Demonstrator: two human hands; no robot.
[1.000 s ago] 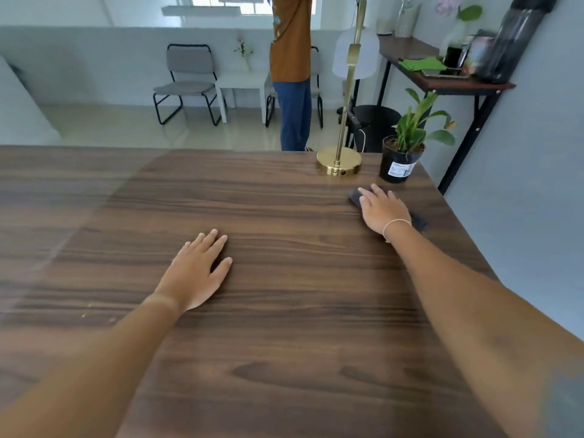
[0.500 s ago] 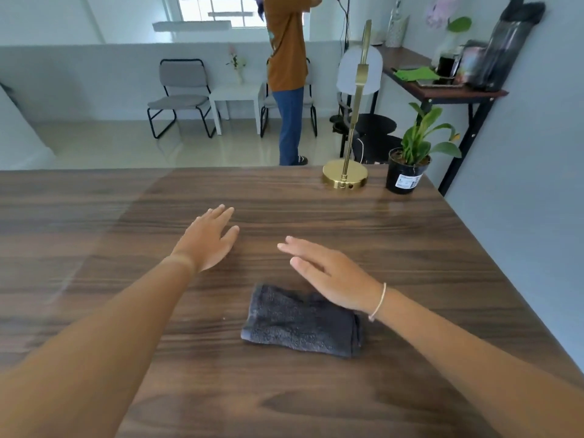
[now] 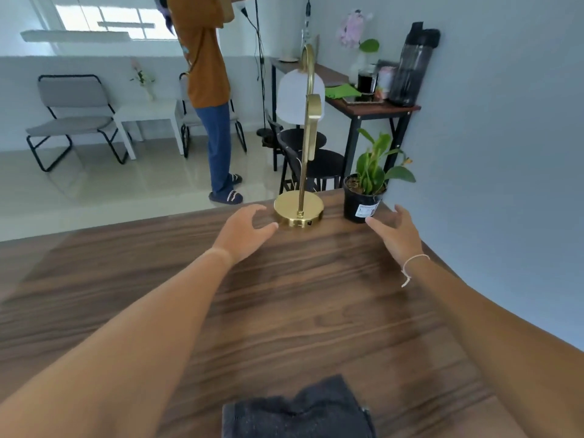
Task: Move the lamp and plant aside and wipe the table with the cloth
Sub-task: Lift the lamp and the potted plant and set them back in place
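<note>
A gold lamp (image 3: 299,213) with a round base and a white shade stands at the far edge of the dark wood table (image 3: 300,311). To its right is a green plant in a black pot (image 3: 363,197). My left hand (image 3: 245,230) is open, fingertips just left of the lamp base. My right hand (image 3: 396,235) is open too, its fingers close to the pot's near side. The dark grey cloth (image 3: 297,412) lies folded on the table near me, between my forearms.
A grey wall runs along the table's right side. Behind the table stand black stools (image 3: 319,162) and a side table (image 3: 363,105) with a bottle and a green rag. A person (image 3: 208,99) stands on the tiled floor beyond, near chairs (image 3: 69,121).
My right hand dragged the cloth from the far right towards me and let it go. Both hands then reached forward to the lamp and the pot.
</note>
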